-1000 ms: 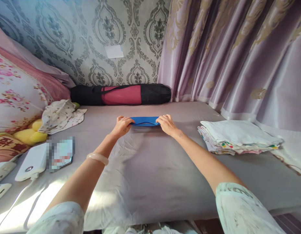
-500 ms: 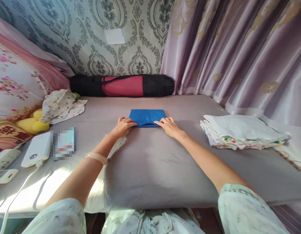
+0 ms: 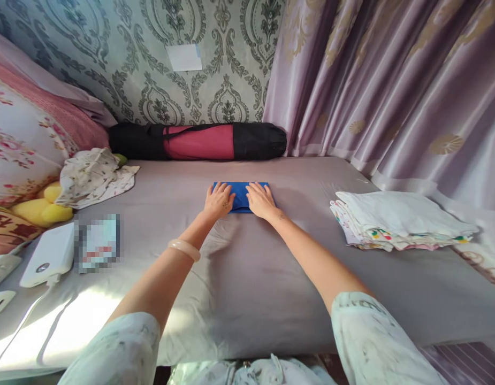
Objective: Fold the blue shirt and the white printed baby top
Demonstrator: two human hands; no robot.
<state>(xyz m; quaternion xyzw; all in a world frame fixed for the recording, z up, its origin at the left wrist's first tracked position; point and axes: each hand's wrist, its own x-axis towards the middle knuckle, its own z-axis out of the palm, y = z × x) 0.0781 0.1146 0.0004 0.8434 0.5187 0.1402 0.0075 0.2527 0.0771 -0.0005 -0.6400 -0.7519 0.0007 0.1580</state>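
While both hands lie flat on it, the blue cloth [image 3: 240,199] rests folded on the bed [image 3: 263,278], straight ahead of the person. A small dark gap shows at its near edge, so that side does not look fully flat.

Half a second ago, the hands were at the two near corners. Now the left hand [image 3: 221,200] covers the left part and the right hand [image 3: 260,199] covers the right part. Both are spread out and pinch nothing. Less of the blue shows now, because the hands are on top. I think this means the corners are let go and the cloth is being pressed smooth.

To the right, well apart from the cloth, sits a neat pile [image 3: 403,219] of folded white and patterned cloths. To the left are a blurred-out thing [image 3: 98,243], a white box [image 3: 50,254] with a cord, and a crumpled cloth [image 3: 97,176]. Behind, a long black and red bag [image 3: 199,141] lies by the wall [image 3: 215,91].
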